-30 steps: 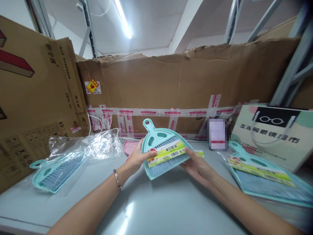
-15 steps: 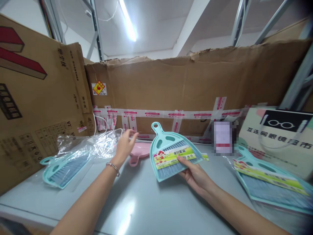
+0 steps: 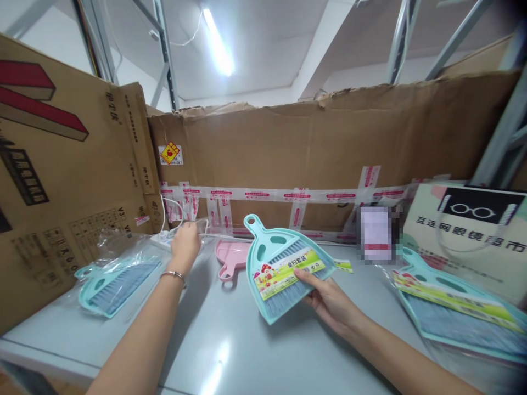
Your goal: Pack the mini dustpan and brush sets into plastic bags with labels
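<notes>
My right hand (image 3: 329, 299) grips a teal mini dustpan-and-brush set (image 3: 284, 263) with a yellow-green label, held tilted above the grey table (image 3: 255, 351). My left hand (image 3: 185, 244) is stretched out to the far left and closed on a clear plastic bag (image 3: 123, 244) that lies over another teal brush set (image 3: 113, 277). A pink dustpan (image 3: 230, 258) lies on the table between my hands.
Tall cardboard boxes (image 3: 313, 148) wall the back and left of the table. A larger teal dustpan set (image 3: 457, 310) in plastic lies at the right, beside a paper bag with a glasses print (image 3: 465, 230). A white power strip and cable (image 3: 164, 238) sit near the back.
My left hand let go of the teal set, reached left and closed on the plastic bag. The right hand keeps the set and has lowered it slightly.
</notes>
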Tool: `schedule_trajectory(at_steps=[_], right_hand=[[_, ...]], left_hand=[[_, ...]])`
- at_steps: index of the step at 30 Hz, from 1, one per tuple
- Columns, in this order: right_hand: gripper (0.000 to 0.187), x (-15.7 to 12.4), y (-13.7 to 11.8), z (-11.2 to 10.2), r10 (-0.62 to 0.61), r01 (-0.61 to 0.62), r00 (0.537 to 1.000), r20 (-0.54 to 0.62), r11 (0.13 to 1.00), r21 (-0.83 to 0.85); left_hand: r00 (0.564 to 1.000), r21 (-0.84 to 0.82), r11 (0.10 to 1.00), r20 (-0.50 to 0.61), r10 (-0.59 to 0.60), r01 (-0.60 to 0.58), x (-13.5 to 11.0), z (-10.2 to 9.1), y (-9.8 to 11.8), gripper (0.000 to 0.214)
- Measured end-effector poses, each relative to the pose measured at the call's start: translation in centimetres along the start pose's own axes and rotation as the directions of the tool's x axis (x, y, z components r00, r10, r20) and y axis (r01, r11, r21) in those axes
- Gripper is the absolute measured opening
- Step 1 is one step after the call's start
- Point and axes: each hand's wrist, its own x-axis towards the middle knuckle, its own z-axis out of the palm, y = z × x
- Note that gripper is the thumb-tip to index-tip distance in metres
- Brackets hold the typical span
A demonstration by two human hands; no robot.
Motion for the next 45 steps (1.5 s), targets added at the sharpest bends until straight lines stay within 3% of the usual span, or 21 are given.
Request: schedule_trajectory(at_steps=[3,8,14,20,24,26,31,36,40,41,42,44,45], right_hand=[[0.04,-0.4,0.0,0.1,0.019,-0.017,0.999,0.041,0.998,-0.056],[0.039,-0.7,0.0,0.1,0.066,-0.059,0.996,0.051,0.989,-0.136],[0.036,-0.5,0.4,0.2,0.086,-0.081,0.995,0.041,0.991,-0.11],[0.043,0.0,0.2,0.1,0.012,-0.006,0.997,-0.076,0.997,0.08],[0.041,-0.1,0.1,0.4,0.007,-0.005,0.999,-0.046,0.999,0.054],[0.037,-0.1,0.0,0.5,0.007,-0.006,0.999,-0.042,0.999,0.035],[0.041,0.1,-0.3,0.3,-0.077,0.087,0.99,-0.119,0.993,0.081],[0.04,-0.4,-0.2,0.7,-0.07,0.071,0.997,-0.039,0.997,0.013],[0.039,-0.5,-0.2,0.7,-0.081,0.084,0.995,-0.06,0.995,0.044],[0.041,-0.4,-0.2,0.6,-0.087,0.092,0.993,-0.074,0.993,0.068],[0.044,-0.2,-0.3,0.5,-0.092,0.1,0.992,-0.089,0.991,0.09],[0.052,0.0,-0.6,0.4,-0.104,0.119,0.987,-0.119,0.985,0.127],[0.055,0.0,-0.6,0.4,-0.111,0.128,0.985,-0.129,0.982,0.137]], left_hand=[[0.979,-0.029,0.984,-0.108,0.173,-0.177,-1.2,-1.2,2.5,0.021],[0.914,-0.117,0.93,-0.266,0.308,-0.348,-3.5,-1.9,5.8,0.018],[0.727,-0.249,0.707,-0.445,0.524,-0.662,-5.8,-2.1,7.9,0.022],[0.643,-0.297,0.584,-0.505,0.575,-0.756,-6.4,-2.3,8.4,0.021],[0.535,-0.241,0.485,-0.507,0.676,-0.841,-6.8,-2.5,8.7,0.023],[0.508,-0.233,0.456,-0.492,0.707,-0.859,-7.0,-2.5,8.8,0.024],[0.549,-0.28,0.476,-0.503,0.667,-0.834,-6.8,-2.7,8.8,0.025],[0.493,-0.258,0.421,-0.512,0.703,-0.87,-7.3,-2.7,9.2,0.024],[0.471,-0.288,0.373,-0.508,0.722,-0.882,-7.8,-2.9,9.3,0.02],[0.495,-0.314,0.382,-0.54,0.681,-0.869,-7.8,-3.0,9.2,0.016],[0.549,-0.363,0.413,-0.582,0.599,-0.835,-7.8,-3.1,9.1,0.014],[0.735,-0.566,0.487,-0.61,0.295,-0.665,-7.5,-3.3,8.9,0.03],[0.836,-0.711,0.472,-0.536,0.115,-0.521,-7.3,-3.4,8.9,0.039]])
